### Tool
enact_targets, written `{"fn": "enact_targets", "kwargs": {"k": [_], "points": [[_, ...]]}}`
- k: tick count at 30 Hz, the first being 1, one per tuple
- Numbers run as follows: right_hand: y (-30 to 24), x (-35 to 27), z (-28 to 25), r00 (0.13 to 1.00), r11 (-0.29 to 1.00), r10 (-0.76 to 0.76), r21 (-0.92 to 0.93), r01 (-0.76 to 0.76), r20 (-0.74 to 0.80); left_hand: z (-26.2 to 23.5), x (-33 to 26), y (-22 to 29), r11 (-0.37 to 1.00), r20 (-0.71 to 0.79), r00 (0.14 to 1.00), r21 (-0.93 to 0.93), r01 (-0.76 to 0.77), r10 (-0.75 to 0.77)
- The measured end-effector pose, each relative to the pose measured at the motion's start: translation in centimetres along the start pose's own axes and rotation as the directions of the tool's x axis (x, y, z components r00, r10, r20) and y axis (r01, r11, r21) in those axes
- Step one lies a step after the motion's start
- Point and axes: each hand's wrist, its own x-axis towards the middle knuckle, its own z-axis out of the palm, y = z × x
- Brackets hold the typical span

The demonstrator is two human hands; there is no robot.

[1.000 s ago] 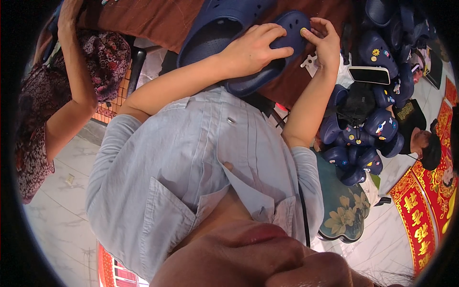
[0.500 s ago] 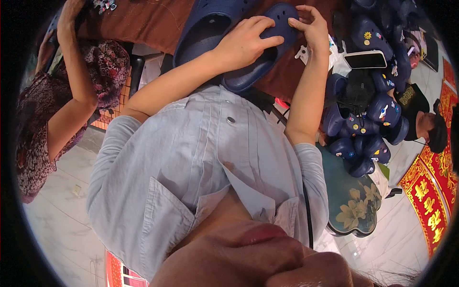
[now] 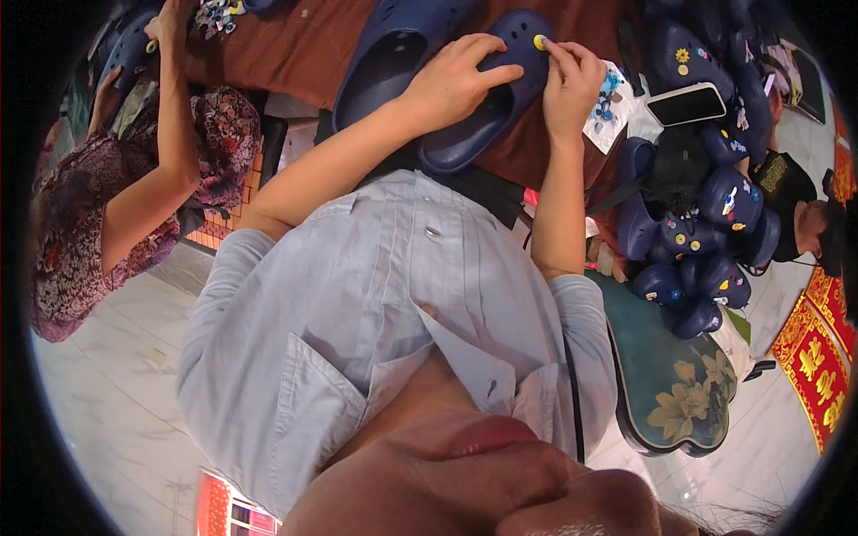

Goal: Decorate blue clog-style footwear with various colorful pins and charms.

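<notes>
Two navy clogs (image 3: 502, 114) at the near edge of a brown-covered worktop (image 3: 295, 54), with one round yellow charm (image 3: 540, 42) at the right-hand clog.
Near the right edge lies one white packet (image 3: 601, 137) with blue charms (image 3: 608, 109) too small to count; loose charms (image 3: 216, 18) by the left edge defy counting too. Beyond the right edge: one phone (image 3: 686, 104), one flowered teal seat (image 3: 645, 353), and at least six heaped clogs (image 3: 728, 195).

a red banner (image 3: 817, 327) bears gold characters (image 3: 823, 386), a black shirt (image 3: 786, 219) yellow lettering (image 3: 771, 183).
</notes>
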Motion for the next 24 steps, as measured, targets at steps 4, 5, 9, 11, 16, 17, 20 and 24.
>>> {"fn": "enact_targets", "kwargs": {"k": [4, 5, 9, 11, 16, 17, 20, 24], "points": [[-0.5, -0.2, -0.4, 0.985, 0.965, -0.130, -0.214, 0.152, 0.113, 0.0, 0.2, 0.2, 1.000, 0.000, 1.000, 0.017, 0.009, -0.009], [-0.7, -0.3, -0.5, 0.984, 0.957, -0.120, -0.246, 0.150, 0.136, 0.0, 0.2, 0.2, 1.000, 0.000, 1.000, 0.019, 0.014, -0.014], [-0.6, -0.7, -0.1, 0.991, 0.989, -0.063, -0.128, 0.078, 0.120, 0.1, 0.0, 0.0, 0.999, 0.017, 1.000, 0.033, 0.020, -0.020], [-0.5, -0.8, -0.7, 0.994, 0.995, -0.056, -0.074, 0.063, 0.097, -0.2, 0.0, 0.0, 1.000, 0.028, 0.999, 0.015, 0.016, -0.017], [3.1, -1.1, -4.8, 0.986, 0.978, 0.153, -0.132, -0.160, -0.059, -0.2, 0.3, 0.0, 1.000, 0.015, 1.000, 0.013, -0.016, 0.016], [4.2, -1.1, -5.7, 0.979, 0.960, 0.184, -0.200, -0.197, -0.082, -0.3, 0.2, 0.0, 1.000, 0.015, 1.000, 0.016, -0.013, 0.013], [7.8, -1.3, -7.6, 0.955, 0.849, 0.295, -0.454, -0.271, -0.020, -0.3, 0.1, 0.0, 1.000, 0.011, 1.000, 0.026, -0.013, 0.013], [9.4, -1.6, -8.3, 0.913, 0.864, 0.408, -0.330, -0.381, 0.013, -0.3, 0.1, -0.2, 0.999, 0.012, 1.000, 0.029, -0.014, 0.014]]}}
